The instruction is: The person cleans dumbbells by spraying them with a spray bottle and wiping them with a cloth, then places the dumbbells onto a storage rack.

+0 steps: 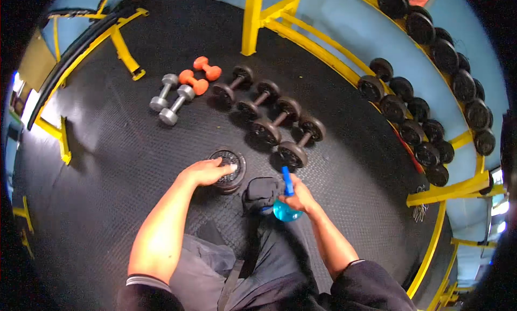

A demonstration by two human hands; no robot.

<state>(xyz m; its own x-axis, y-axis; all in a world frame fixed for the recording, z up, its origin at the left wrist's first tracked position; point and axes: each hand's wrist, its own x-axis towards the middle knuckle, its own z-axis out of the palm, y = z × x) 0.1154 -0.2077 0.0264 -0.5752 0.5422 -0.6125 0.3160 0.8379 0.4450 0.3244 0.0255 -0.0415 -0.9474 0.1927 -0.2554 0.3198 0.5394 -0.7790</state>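
My left hand point(207, 172) rests on a round black weight point(235, 186) that is on the dark floor, its fingers lying over the top face. The weight's lower part is partly hidden by the hand. In my right hand point(300, 197) is a spray bottle point(287, 212) with a blue trigger head and blue liquid, held upright near my dark shoe point(260, 190). The fingers of that hand are wrapped round the bottle's neck.
Several black dumbbells point(279, 119) stand in a row ahead. Left of them are two orange dumbbells point(200, 86) and two grey ones point(176, 105). A yellow rack point(323, 51) with many black dumbbells curves along the right. Yellow-framed equipment point(125, 51) stands at the left.
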